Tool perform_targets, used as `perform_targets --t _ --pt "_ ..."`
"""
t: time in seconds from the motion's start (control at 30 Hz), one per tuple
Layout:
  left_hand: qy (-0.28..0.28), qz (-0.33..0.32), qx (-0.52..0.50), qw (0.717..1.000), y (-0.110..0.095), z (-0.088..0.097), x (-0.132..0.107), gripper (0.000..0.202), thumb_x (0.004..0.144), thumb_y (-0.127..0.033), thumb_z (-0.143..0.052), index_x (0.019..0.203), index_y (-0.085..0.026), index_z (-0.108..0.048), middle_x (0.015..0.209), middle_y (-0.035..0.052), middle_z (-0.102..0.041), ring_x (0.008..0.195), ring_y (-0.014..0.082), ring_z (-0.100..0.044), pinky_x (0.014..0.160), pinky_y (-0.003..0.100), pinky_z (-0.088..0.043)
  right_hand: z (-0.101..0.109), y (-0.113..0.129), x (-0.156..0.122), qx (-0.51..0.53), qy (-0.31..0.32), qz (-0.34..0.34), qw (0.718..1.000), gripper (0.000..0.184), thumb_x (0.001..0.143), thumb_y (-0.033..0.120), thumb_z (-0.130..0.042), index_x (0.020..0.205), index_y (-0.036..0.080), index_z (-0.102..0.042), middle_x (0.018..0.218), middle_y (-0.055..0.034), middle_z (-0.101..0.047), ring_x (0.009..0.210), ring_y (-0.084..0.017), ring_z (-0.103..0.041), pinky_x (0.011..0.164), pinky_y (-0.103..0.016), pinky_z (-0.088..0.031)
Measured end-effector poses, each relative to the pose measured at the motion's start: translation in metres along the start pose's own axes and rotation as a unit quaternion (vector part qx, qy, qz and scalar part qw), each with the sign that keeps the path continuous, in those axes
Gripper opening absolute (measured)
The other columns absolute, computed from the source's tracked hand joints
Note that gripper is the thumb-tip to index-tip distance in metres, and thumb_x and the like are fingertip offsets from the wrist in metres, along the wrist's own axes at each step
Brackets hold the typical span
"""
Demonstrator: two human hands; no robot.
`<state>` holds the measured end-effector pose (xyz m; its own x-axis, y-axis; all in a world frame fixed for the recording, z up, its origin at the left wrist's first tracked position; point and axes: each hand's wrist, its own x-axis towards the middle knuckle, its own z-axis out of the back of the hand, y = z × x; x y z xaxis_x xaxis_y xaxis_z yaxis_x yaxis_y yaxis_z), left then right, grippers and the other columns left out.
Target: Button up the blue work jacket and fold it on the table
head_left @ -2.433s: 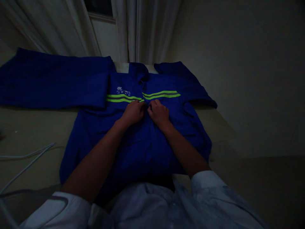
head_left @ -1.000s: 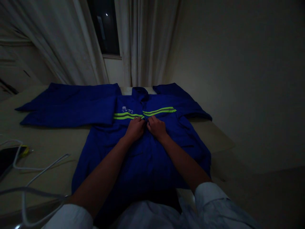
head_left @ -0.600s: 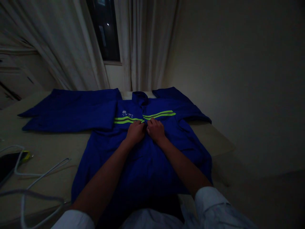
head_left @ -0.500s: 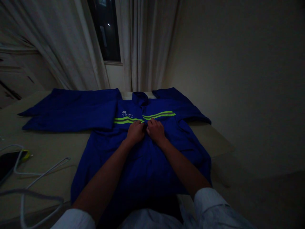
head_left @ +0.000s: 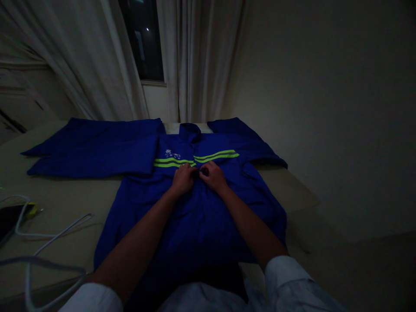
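Note:
A blue work jacket point(head_left: 201, 225) with yellow-green reflective stripes and a white chest print lies front up, its collar at the far side. Just below the stripe, my left hand point(head_left: 184, 178) is closed on the jacket's front edge. Opposite it, my right hand point(head_left: 212, 177) pinches the other side of the front opening, with a bit of dark blue cloth raised between thumb and finger. The two hands are close together at the centre line. Whether a button or snap is between the fingers is too dark to tell.
Beneath the jacket is a pale table point(head_left: 65, 203). Folded blue cloth point(head_left: 94, 147) lies at left, over the jacket's sleeve side. A white cable point(head_left: 55, 236) loops near a dark phone-like object point(head_left: 11, 221) at the left edge. Curtains point(head_left: 201, 65) hang behind the table.
My right hand has turned slightly, its fingers lifting a bit of cloth at the opening. My left hand stays on the front edge. The view has shifted slightly.

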<state>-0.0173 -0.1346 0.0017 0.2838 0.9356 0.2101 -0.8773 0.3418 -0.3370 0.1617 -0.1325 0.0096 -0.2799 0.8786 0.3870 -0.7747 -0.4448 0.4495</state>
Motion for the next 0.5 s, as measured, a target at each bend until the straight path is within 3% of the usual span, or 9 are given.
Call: perform_targets --t 0.2,0.3,0.4,0.5 --pt "-0.010 0.006 -0.008 1.000 -0.006 0.010 -0.005 0.043 0.092 -0.013 -0.048 0.125 -0.029 -0.073 0.116 0.0110 -0.064 0.113 0.0293 -0.058 0.091 0.043 -0.045 0.003 -0.003 0.003 -0.024 -0.096 -0.070 0.993 0.016 0.089 0.020 -0.055 0.102 0.018 -0.065 0.105 -0.0080 -0.062 0.096 -0.021 -0.060 0.089 -0.031 -0.049" --pt "-0.029 -0.050 0.015 0.998 -0.014 0.021 -0.013 0.048 0.087 -0.010 -0.052 0.125 -0.031 -0.073 0.130 0.0100 -0.063 0.125 0.0322 -0.052 0.101 0.049 -0.041 0.013 -0.003 0.006 -0.006 -0.130 -0.068 0.989 0.029 0.082 0.012 -0.051 0.108 0.017 -0.062 0.111 -0.0103 -0.060 0.101 -0.023 -0.059 0.091 -0.034 -0.050" --pt "0.059 -0.144 -0.017 0.988 -0.019 0.028 -0.020 0.038 0.085 -0.013 -0.056 0.112 -0.031 -0.076 0.134 0.0059 -0.065 0.128 0.0311 -0.053 0.110 0.053 -0.034 0.029 0.009 0.002 -0.004 -0.097 -0.021 0.995 0.029 0.081 0.008 -0.047 0.101 0.021 -0.063 0.111 -0.0098 -0.060 0.109 -0.024 -0.059 0.097 -0.035 -0.049" --pt "0.143 -0.154 -0.065 0.975 -0.017 0.030 -0.021 0.029 0.086 -0.023 -0.061 0.111 -0.029 -0.075 0.139 0.0068 -0.062 0.131 0.0327 -0.052 0.110 0.054 -0.035 0.040 0.029 -0.016 0.014 0.001 0.042 0.999 0.017 0.086 0.012 -0.053 0.097 0.022 -0.061 0.104 -0.0061 -0.063 0.104 -0.022 -0.060 0.094 -0.033 -0.048"
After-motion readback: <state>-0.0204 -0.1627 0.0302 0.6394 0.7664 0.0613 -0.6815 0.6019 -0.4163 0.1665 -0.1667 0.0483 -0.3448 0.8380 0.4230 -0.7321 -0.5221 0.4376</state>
